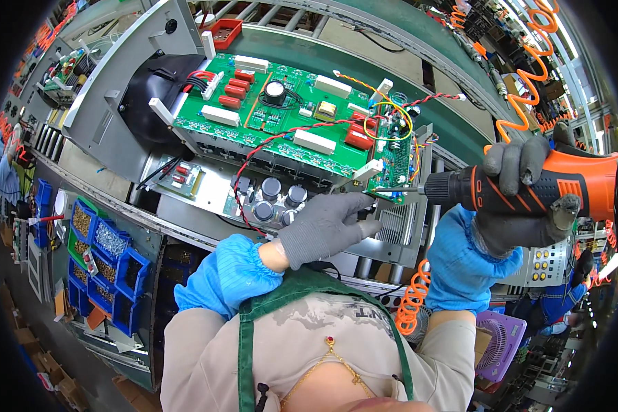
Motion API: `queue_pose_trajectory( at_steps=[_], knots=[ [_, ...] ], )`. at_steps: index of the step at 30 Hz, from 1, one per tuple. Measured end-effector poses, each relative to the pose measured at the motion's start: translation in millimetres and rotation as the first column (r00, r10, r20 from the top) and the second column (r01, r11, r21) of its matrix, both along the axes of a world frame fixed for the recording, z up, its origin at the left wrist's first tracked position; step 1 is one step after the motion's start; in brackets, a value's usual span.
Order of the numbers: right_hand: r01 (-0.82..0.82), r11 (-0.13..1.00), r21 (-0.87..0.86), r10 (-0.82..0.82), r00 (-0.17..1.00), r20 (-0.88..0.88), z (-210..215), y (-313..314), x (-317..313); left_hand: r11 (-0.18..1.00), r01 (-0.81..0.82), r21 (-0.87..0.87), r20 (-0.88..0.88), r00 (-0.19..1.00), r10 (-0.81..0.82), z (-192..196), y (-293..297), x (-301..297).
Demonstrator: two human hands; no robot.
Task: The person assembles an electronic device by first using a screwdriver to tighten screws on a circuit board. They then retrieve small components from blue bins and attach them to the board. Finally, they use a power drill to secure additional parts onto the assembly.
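The right hand (518,228) curls its fingers around a drill (587,180), its bit (402,189) reaching left toward the board (299,84). The left hand (328,228), fingers part-spread and gripping nothing visible, hovers or rests below the board; which is unclear. A white post (369,169) stands above those fingers, capacitors (271,189) left, bins (110,237) farther left. The bit's tip is indistinct; dark rim cuts off the drill's rear.
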State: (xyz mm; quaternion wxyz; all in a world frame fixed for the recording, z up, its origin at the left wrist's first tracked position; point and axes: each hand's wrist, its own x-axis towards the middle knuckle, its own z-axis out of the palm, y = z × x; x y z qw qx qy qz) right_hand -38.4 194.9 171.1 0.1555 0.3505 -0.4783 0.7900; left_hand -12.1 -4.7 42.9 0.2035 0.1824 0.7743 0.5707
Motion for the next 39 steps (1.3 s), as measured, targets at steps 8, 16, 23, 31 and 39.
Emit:
queue_pose_trajectory(
  at_steps=[8,16,23,31,39],
  knots=[
    [-0.149,0.981,0.120,0.162,0.981,-0.110,3,-3,-12,0.991,0.052,0.125,0.103,0.993,-0.065,-8,1,-4],
    [-0.122,0.969,0.213,0.113,0.992,0.052,8,-39,-35,0.977,-0.005,0.214,0.075,0.997,-0.012,-19,2,-3],
    [-0.083,0.990,0.116,0.064,0.985,0.158,-3,-25,-43,0.953,0.003,0.303,0.087,0.996,-0.031,-29,7,-3],
    [0.051,0.980,0.194,-0.070,0.993,0.092,-5,-31,-35,0.952,0.069,0.299,0.254,0.956,-0.149,-11,1,-4],
    [-0.257,0.966,0.037,0.254,0.965,0.065,27,-21,6,0.447,-0.345,0.825,0.559,0.619,-0.552,-15,-3,5]
  ],
)
